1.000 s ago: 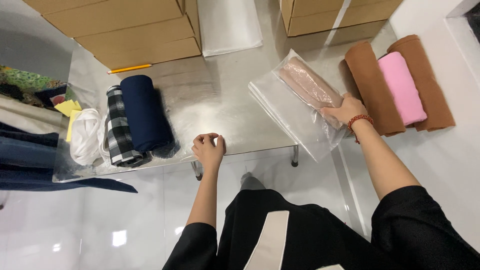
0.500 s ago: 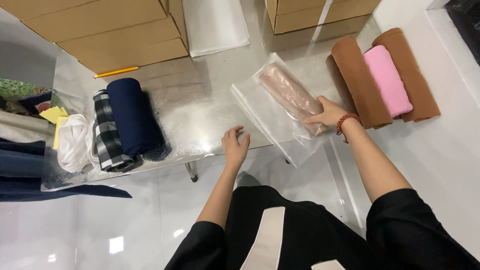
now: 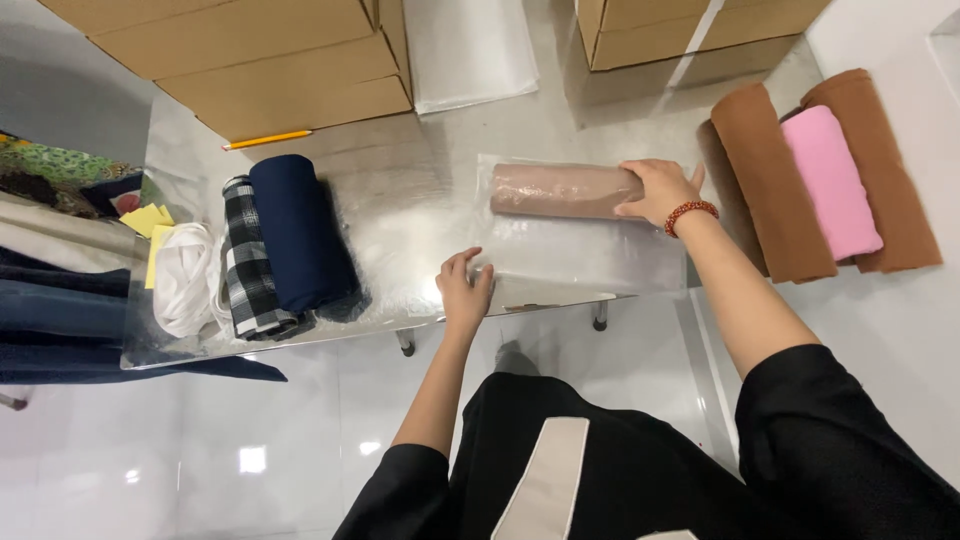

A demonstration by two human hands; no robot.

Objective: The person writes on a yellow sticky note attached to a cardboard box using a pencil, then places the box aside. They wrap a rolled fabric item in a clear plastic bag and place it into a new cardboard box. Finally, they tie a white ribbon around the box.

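Pressing down on beige fabric roll [image 3: 560,190] inside clear plastic bag [image 3: 580,255], mid-table on shiny steel table [image 3: 400,220]. Right hand [image 3: 662,190] cupped over roll's right end, fingers curled around it. Left hand [image 3: 465,290] flat, open, pinning bag's near-left corner at table edge. Roll looks soft, light, squashy; film looks slippery, so grip roll's ends through plastic. Brown and pink rolls [image 3: 825,180] lie right.

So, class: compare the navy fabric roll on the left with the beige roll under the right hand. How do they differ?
The navy roll is dark and bare; the beige roll is pale and sits in a clear plastic bag. The navy roll lies front to back, the beige roll lies sideways. No hand touches the navy roll; the right hand rests on the beige one. Both are rolled cloth on the metal table.
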